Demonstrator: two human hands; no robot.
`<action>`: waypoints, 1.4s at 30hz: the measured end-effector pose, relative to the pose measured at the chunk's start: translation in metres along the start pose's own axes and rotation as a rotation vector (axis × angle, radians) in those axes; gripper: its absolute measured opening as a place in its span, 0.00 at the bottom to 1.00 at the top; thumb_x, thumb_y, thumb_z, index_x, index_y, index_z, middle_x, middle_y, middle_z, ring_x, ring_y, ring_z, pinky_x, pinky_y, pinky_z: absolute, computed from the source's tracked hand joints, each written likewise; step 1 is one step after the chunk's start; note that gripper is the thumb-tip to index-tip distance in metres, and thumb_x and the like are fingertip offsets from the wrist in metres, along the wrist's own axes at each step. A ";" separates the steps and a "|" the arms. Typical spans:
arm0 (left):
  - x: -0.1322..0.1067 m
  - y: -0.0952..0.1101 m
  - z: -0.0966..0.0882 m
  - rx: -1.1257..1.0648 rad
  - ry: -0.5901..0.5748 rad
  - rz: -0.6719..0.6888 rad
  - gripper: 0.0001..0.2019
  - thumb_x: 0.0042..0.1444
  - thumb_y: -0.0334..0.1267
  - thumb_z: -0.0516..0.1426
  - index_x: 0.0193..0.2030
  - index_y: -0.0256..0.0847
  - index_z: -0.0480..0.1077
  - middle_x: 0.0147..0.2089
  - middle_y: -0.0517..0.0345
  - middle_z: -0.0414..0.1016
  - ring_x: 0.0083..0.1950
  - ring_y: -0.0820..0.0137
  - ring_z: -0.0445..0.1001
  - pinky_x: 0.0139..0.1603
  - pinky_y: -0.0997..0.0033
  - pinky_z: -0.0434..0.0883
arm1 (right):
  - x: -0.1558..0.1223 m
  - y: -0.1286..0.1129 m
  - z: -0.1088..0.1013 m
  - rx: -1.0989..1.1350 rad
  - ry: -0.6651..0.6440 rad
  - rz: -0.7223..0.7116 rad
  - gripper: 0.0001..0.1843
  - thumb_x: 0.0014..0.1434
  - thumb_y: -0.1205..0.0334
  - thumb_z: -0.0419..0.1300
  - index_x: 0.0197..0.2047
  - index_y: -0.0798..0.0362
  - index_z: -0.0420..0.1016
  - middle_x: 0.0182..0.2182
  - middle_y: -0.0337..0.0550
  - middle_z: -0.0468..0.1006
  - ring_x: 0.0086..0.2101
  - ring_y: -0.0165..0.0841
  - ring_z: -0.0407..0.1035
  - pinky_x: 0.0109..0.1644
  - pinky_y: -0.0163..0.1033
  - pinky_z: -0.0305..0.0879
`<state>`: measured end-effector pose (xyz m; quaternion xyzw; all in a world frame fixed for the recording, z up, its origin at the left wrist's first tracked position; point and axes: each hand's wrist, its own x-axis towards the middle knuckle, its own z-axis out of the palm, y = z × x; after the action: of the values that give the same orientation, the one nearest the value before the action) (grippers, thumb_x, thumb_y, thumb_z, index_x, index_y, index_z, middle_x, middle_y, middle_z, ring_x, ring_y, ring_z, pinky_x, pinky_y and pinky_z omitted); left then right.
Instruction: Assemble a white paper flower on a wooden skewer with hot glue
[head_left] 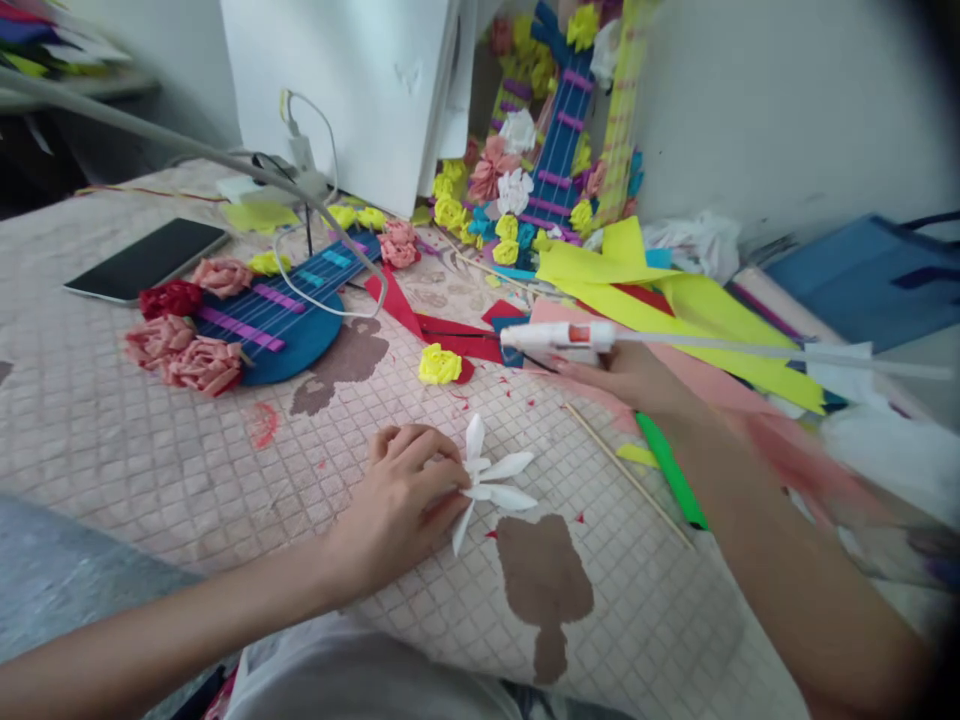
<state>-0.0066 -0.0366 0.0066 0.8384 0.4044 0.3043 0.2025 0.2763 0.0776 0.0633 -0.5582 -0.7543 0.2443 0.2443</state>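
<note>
My left hand (405, 495) rests on the quilted cloth, its fingers pinched on the centre of a white paper flower (491, 478) with pointed petals. My right hand (637, 378) is closed round a white glue gun (561, 337) with a red trigger. The gun's nozzle points left, and a glue stick (765, 352) runs out behind it to the right. The gun hovers a little above and behind the flower. A small yellow paper rose (439, 365) lies just left of the nozzle.
A blue felt guitar (296, 325) ringed with pink and red paper roses lies at left, beside a black phone (146, 258). A second decorated guitar (559, 140) leans at the back. Yellow paper strips (660, 300), a wooden skewer (630, 478), a green stick (671, 470) and a white cable (330, 255) surround the hands.
</note>
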 end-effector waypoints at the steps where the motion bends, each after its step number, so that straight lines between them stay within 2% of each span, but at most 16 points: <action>1: 0.000 0.000 0.000 -0.005 0.001 -0.002 0.03 0.59 0.33 0.56 0.37 0.44 0.70 0.43 0.58 0.71 0.48 0.66 0.65 0.51 0.57 0.56 | 0.012 0.002 0.006 0.041 0.041 -0.031 0.23 0.51 0.47 0.63 0.46 0.51 0.76 0.41 0.43 0.79 0.41 0.41 0.72 0.44 0.45 0.68; 5: 0.000 0.001 0.001 -0.020 0.012 -0.030 0.03 0.58 0.32 0.57 0.37 0.44 0.71 0.42 0.58 0.71 0.46 0.66 0.65 0.50 0.58 0.56 | 0.064 0.008 0.030 0.023 0.202 -0.045 0.23 0.51 0.50 0.60 0.45 0.58 0.75 0.39 0.48 0.80 0.39 0.43 0.72 0.44 0.46 0.67; 10: 0.001 0.004 0.000 -0.038 0.022 -0.057 0.03 0.57 0.32 0.57 0.36 0.44 0.72 0.41 0.58 0.71 0.46 0.66 0.65 0.49 0.58 0.57 | 0.108 0.011 0.057 -0.042 0.210 -0.076 0.19 0.53 0.52 0.58 0.41 0.58 0.75 0.37 0.49 0.80 0.38 0.41 0.72 0.44 0.45 0.66; 15: 0.002 0.006 -0.001 -0.059 0.021 -0.073 0.02 0.56 0.32 0.58 0.35 0.43 0.72 0.40 0.58 0.71 0.45 0.66 0.66 0.48 0.59 0.58 | 0.116 0.018 0.073 -0.101 0.210 -0.101 0.16 0.54 0.57 0.57 0.44 0.56 0.71 0.41 0.51 0.78 0.41 0.42 0.71 0.48 0.46 0.65; 22: 0.001 0.004 0.001 -0.072 0.007 -0.088 0.03 0.56 0.31 0.59 0.35 0.44 0.72 0.39 0.59 0.71 0.45 0.66 0.65 0.49 0.59 0.57 | 0.107 0.023 0.067 -0.129 0.328 -0.102 0.17 0.54 0.55 0.57 0.45 0.56 0.68 0.41 0.52 0.74 0.43 0.42 0.68 0.49 0.48 0.64; 25: 0.002 0.004 0.000 -0.084 0.004 -0.097 0.04 0.55 0.31 0.59 0.36 0.44 0.72 0.39 0.59 0.71 0.45 0.67 0.65 0.48 0.59 0.56 | 0.088 0.017 0.064 -0.118 0.420 -0.091 0.18 0.57 0.56 0.55 0.49 0.55 0.65 0.45 0.52 0.71 0.46 0.40 0.66 0.52 0.48 0.63; 28: 0.003 0.004 0.000 -0.080 -0.004 -0.107 0.04 0.55 0.31 0.60 0.36 0.44 0.72 0.39 0.60 0.72 0.45 0.66 0.65 0.48 0.60 0.56 | 0.047 -0.002 0.064 -0.044 0.515 -0.160 0.17 0.59 0.57 0.53 0.51 0.53 0.63 0.46 0.50 0.70 0.47 0.38 0.66 0.52 0.46 0.64; 31: 0.003 0.003 0.000 -0.070 -0.006 -0.102 0.03 0.55 0.32 0.60 0.36 0.44 0.72 0.39 0.60 0.72 0.46 0.66 0.65 0.48 0.60 0.56 | -0.012 -0.031 0.071 0.021 0.461 -0.210 0.15 0.61 0.57 0.53 0.50 0.49 0.62 0.47 0.47 0.69 0.48 0.37 0.66 0.52 0.46 0.65; 35: 0.002 0.002 0.001 -0.058 -0.005 -0.091 0.03 0.55 0.32 0.59 0.36 0.44 0.72 0.40 0.60 0.72 0.47 0.66 0.65 0.47 0.60 0.56 | -0.078 -0.060 0.089 0.054 0.257 -0.190 0.17 0.59 0.60 0.55 0.52 0.45 0.61 0.47 0.45 0.68 0.50 0.40 0.64 0.54 0.52 0.64; 38: 0.002 0.002 0.002 -0.041 0.009 -0.083 0.03 0.55 0.32 0.59 0.36 0.45 0.72 0.39 0.61 0.72 0.46 0.67 0.65 0.47 0.61 0.56 | -0.101 -0.065 0.102 0.062 0.181 -0.186 0.21 0.56 0.64 0.57 0.52 0.44 0.60 0.48 0.46 0.66 0.52 0.41 0.62 0.56 0.54 0.62; 42: 0.002 0.001 0.003 -0.033 0.022 -0.082 0.03 0.55 0.33 0.59 0.36 0.45 0.73 0.39 0.60 0.72 0.46 0.67 0.66 0.46 0.62 0.57 | -0.105 -0.062 0.109 0.082 0.148 -0.157 0.21 0.55 0.67 0.57 0.51 0.43 0.60 0.48 0.45 0.66 0.52 0.42 0.61 0.56 0.56 0.62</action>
<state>-0.0028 -0.0359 0.0055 0.8144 0.4354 0.3115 0.2241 0.1885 -0.0501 0.0101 -0.5035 -0.7651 0.2133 0.3401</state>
